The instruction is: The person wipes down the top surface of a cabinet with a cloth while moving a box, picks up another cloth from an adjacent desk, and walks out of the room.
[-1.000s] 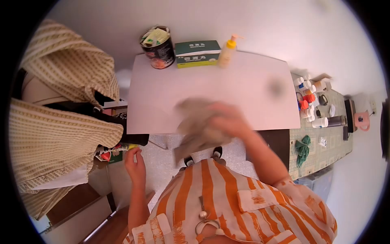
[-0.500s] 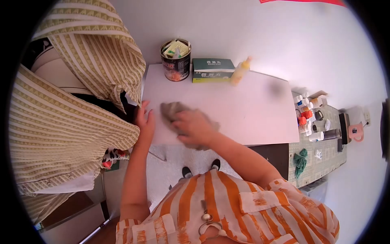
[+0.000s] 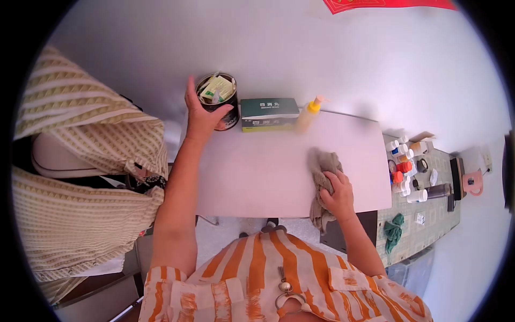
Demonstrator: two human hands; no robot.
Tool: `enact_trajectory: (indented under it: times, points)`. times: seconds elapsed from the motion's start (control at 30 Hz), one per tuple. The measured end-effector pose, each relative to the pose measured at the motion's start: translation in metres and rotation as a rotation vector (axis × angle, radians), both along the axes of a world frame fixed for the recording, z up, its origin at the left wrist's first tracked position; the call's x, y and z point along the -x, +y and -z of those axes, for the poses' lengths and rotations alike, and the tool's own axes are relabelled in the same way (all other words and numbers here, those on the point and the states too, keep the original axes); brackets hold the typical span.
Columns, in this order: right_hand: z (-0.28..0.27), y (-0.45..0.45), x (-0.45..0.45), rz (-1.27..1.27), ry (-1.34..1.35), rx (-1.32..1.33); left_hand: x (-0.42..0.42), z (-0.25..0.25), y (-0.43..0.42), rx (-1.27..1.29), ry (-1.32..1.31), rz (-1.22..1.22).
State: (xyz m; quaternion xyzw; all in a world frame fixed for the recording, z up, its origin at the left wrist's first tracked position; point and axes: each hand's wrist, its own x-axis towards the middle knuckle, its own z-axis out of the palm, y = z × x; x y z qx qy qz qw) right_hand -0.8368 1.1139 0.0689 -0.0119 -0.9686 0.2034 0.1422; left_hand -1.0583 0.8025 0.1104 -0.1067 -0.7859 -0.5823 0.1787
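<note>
My left hand (image 3: 202, 115) is wrapped round the near left side of a dark tin can (image 3: 229, 119), thumb across its front and fingers along its left. Packets (image 3: 217, 88) fill the can's open top. My right hand (image 3: 338, 196) presses a crumpled grey-brown cloth (image 3: 325, 161) on the right part of the white tabletop (image 3: 257, 177), and the cloth hangs over the front edge. Beside the can stands a green box (image 3: 268, 107) with Chinese lettering. A pump bottle with a yellow collar (image 3: 307, 118) is right of the box.
On the left, striped fabric (image 3: 91, 214) drapes over furniture close to my left arm. A second table (image 3: 413, 220) on the right bears several bottles (image 3: 402, 166), a green cloth (image 3: 394, 233) and a pink kettle (image 3: 472, 182). The wall rises behind the white table.
My left hand has moved from the table's left edge up to the can and taken hold of it. My right hand has carried the cloth across the tabletop to the right.
</note>
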Motion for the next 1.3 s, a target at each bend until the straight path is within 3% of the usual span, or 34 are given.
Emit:
enact_trajectory:
  times: [0.03, 0.07, 0.2, 0.3, 0.4, 0.47, 0.57, 0.63, 0.7, 0.77, 0.9, 1.07, 1.3]
  points:
    - [0.0, 0.0, 0.001, -0.004, -0.007, 0.005, -0.002, -0.002, 0.004, -0.159, -0.105, 0.05]
    - [0.0, -0.008, 0.002, -0.066, 0.003, -0.045, 0.016, 0.019, 0.0, -0.042, 0.09, 0.019]
    - [-0.002, -0.055, 0.017, -0.415, -0.03, -0.045, 0.004, 0.008, 0.005, -0.055, 0.063, 0.03]
    - [-0.005, -0.1, 0.032, -0.545, -0.078, -0.004, -0.013, -0.001, -0.003, -0.24, -0.008, 0.035]
    - [0.003, -0.146, 0.048, -0.491, -0.028, -0.013, -0.038, -0.024, -0.033, -0.295, 0.003, -0.001]
    - [0.005, -0.172, 0.063, -0.44, -0.001, -0.074, -0.051, -0.029, -0.062, -0.005, 0.132, -0.179]
    - [0.009, -0.21, 0.092, -0.322, 0.022, -0.162, -0.068, -0.04, -0.101, 0.145, 0.127, -0.243]
    - [0.004, -0.228, 0.116, -0.245, 0.021, -0.189, -0.074, -0.042, -0.123, 0.192, 0.147, -0.221]
    - [-0.001, -0.237, 0.138, -0.122, -0.218, -0.09, -0.077, -0.037, -0.137, 0.164, 0.136, -0.169]
    - [0.008, -0.246, 0.158, -0.065, -0.156, -0.096, -0.086, -0.041, -0.147, 0.271, 0.005, -0.213]
    - [0.01, -0.255, 0.193, 0.019, -0.137, -0.095, -0.079, -0.031, -0.163, 0.472, 0.117, -0.189]
    - [0.017, -0.26, 0.213, -0.069, -0.09, -0.113, -0.074, -0.026, -0.171, 0.48, 0.157, -0.18]
    - [0.026, -0.29, 0.224, -0.386, -0.066, -0.183, -0.062, -0.025, -0.175, 0.464, 0.197, -0.222]
